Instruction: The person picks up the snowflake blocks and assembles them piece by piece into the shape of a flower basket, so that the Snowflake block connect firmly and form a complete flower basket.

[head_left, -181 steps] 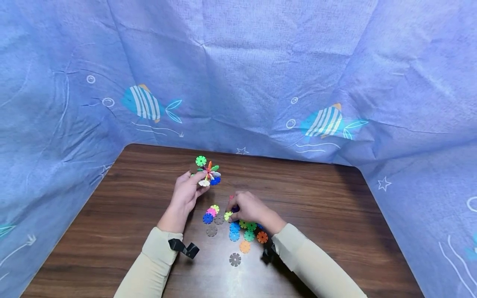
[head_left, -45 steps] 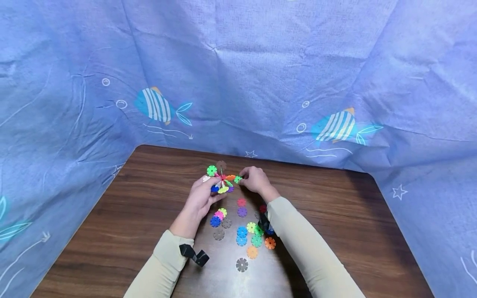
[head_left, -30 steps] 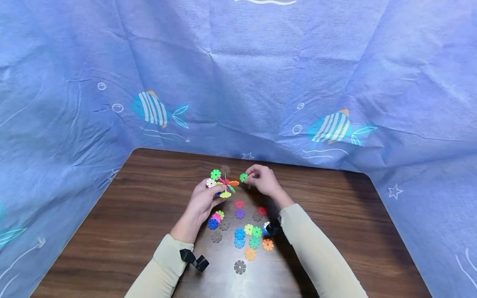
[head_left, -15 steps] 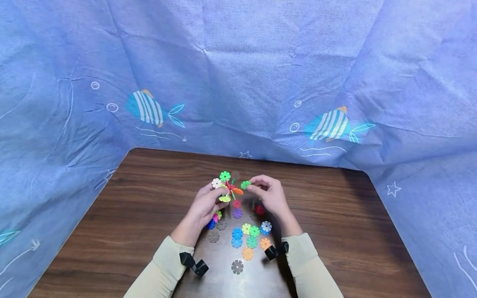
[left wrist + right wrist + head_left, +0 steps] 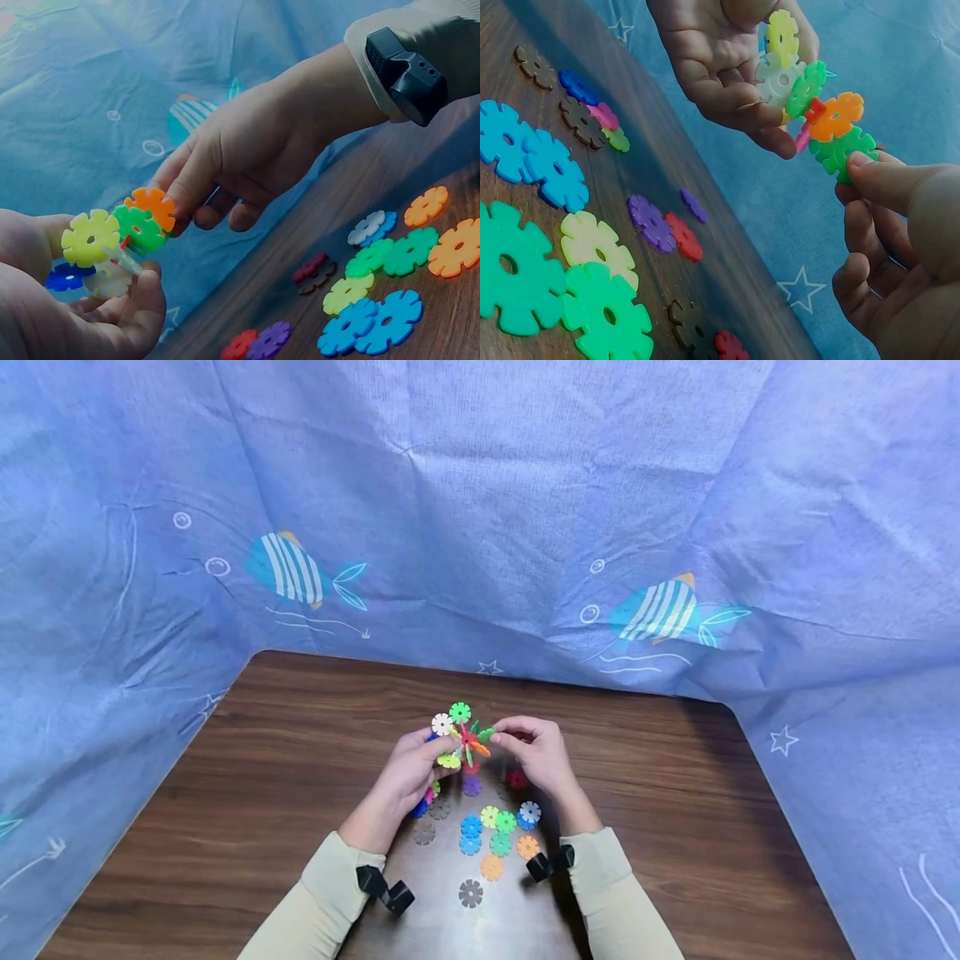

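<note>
Yellow, green, orange, red, pink, white and blue mingle in the cluster of notched discs; the pinched disc is green. The loose disc farthest from the far edge of the dark-brown, wood-grained tabletop is grey-brown. Blue cloth carries teal fish with white stripes and orange fins. Sleeves are cream, wrist cameras black.

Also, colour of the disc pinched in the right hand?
The disc is green, clearest in the right wrist view.
</note>
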The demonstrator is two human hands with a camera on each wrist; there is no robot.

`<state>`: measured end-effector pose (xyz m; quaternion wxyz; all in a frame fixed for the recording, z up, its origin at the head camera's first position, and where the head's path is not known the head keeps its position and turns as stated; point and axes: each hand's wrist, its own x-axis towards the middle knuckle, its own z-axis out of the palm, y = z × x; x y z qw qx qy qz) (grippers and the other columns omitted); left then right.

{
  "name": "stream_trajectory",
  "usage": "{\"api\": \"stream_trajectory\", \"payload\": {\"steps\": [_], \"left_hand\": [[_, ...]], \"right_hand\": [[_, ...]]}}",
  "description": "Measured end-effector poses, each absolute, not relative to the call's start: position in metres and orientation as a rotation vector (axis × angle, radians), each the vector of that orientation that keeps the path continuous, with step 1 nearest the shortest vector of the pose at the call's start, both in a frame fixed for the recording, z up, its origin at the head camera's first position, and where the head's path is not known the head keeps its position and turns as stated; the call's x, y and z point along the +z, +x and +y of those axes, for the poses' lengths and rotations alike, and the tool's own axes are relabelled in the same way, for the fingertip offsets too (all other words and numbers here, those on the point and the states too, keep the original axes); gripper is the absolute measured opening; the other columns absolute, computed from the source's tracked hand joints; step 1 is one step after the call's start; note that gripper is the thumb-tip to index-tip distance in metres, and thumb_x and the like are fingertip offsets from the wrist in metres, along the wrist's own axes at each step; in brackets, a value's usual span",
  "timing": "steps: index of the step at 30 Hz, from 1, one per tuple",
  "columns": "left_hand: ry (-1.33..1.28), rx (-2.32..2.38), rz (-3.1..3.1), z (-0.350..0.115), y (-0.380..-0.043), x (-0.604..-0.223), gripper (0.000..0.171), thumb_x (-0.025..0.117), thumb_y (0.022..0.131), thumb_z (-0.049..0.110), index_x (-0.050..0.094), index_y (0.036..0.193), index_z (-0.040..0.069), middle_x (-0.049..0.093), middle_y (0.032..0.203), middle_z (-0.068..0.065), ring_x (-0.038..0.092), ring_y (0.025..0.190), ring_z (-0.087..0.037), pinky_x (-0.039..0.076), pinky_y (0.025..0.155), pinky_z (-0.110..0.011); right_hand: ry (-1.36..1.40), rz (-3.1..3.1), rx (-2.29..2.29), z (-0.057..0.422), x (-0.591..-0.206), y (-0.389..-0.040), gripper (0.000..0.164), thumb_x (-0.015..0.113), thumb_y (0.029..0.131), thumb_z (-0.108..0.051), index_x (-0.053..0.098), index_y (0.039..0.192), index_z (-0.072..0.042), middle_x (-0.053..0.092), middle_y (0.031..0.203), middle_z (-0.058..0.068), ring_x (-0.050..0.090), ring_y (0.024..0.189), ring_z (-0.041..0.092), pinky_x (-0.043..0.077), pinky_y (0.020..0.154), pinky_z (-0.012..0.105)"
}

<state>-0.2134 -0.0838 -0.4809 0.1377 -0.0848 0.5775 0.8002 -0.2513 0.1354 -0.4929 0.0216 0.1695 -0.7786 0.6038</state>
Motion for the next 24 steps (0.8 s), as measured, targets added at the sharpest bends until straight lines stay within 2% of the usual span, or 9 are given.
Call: {"api": "stream_trajectory", "payload": {"steps": [8,13,17,20,24], "left_hand": [[-0.218,2.291,1.732,-0.0843,-0.2135,-0.4783,0.032,0.065,0.098,0.009,0.066,0.126,-0.007,0.074,0.112,-0.009,0.069,0.092,-0.014,0.058,0.088,-0.037],[-0.197,2.276,1.745,-0.0845,-0.2136,-0.4788,0.03,0.064,0.099,0.009,0.067,0.124,-0.009,0.075,0.111,-0.011,0.071,0.095,-0.013,0.058,0.094,-0.041],[-0.203,2.267,1.747,-0.0855,-0.2134,-0.4785,0.031,0.066,0.099,0.01,0.067,0.124,-0.009,0.076,0.11,-0.01,0.071,0.094,-0.012,0.058,0.097,-0.044],[-0.22,2.262,1.756,-0.0853,-0.2139,-0.4794,0.031,0.067,0.099,0.011,0.068,0.122,-0.009,0.076,0.109,-0.009,0.071,0.092,-0.012,0.059,0.093,-0.04],[-0.242,2.259,1.766,-0.0831,-0.2134,-0.4807,0.032,0.068,0.098,0.011,0.067,0.123,-0.009,0.076,0.108,-0.009,0.07,0.091,-0.013,0.061,0.085,-0.033]], "right_hand": [[0.51,-2.408,1.889,0.133,-0.4908,-0.2518,0.006,0.079,0.091,-0.011,0.079,0.096,-0.01,0.077,0.091,0.011,0.065,0.075,0.012,0.055,0.066,0.025],[0.494,-2.405,1.891,0.1311,-0.4914,-0.2519,0.006,0.079,0.091,-0.013,0.079,0.096,-0.011,0.077,0.091,0.008,0.064,0.075,0.01,0.053,0.064,0.023],[0.498,-2.377,1.898,0.1311,-0.4928,-0.2521,0.006,0.079,0.091,-0.01,0.079,0.097,-0.009,0.076,0.091,0.014,0.062,0.073,0.009,0.051,0.063,0.022],[0.507,-2.36,1.903,0.1314,-0.4927,-0.2516,0.006,0.079,0.09,-0.008,0.079,0.096,-0.008,0.076,0.091,0.017,0.061,0.072,0.009,0.051,0.062,0.021],[0.509,-2.379,1.896,0.1305,-0.4929,-0.2497,0.006,0.079,0.091,-0.012,0.08,0.096,-0.009,0.076,0.089,0.012,0.06,0.071,0.009,0.05,0.061,0.021]]}}
